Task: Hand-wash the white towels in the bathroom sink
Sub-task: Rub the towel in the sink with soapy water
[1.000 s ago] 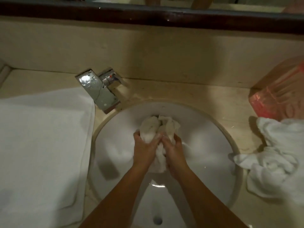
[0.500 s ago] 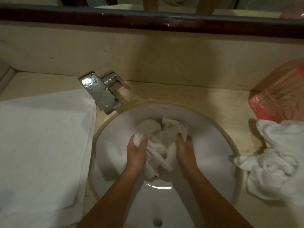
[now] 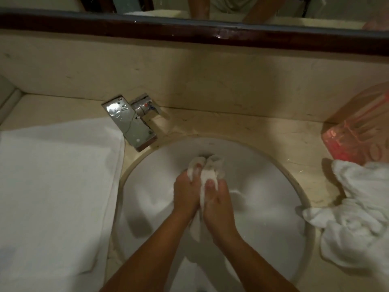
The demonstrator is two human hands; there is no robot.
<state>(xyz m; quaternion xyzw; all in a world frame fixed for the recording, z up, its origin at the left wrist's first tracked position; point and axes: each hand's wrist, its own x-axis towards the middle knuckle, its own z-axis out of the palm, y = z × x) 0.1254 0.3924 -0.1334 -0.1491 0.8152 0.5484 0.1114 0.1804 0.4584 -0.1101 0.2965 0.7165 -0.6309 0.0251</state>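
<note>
A small wet white towel (image 3: 207, 168) is bunched up in the middle of the round white sink (image 3: 271, 186). My left hand (image 3: 185, 192) and my right hand (image 3: 219, 201) grip it side by side, pressed together, thumbs on top of the cloth. The towel's lower end hangs down between my wrists. A large white towel (image 3: 56, 192) lies flat on the counter to the left of the sink. Crumpled white towels (image 3: 357, 211) are heaped on the counter at the right.
A chrome tap (image 3: 131, 121) stands at the back left of the sink, with no water running. A pink translucent plastic bag (image 3: 357, 133) sits at the back right corner. A dark-framed mirror (image 3: 189, 26) runs above the beige backsplash.
Half a second ago my hands were apart with the towel spread between them. They have come together again and squeeze the towel into a tight bunch.
</note>
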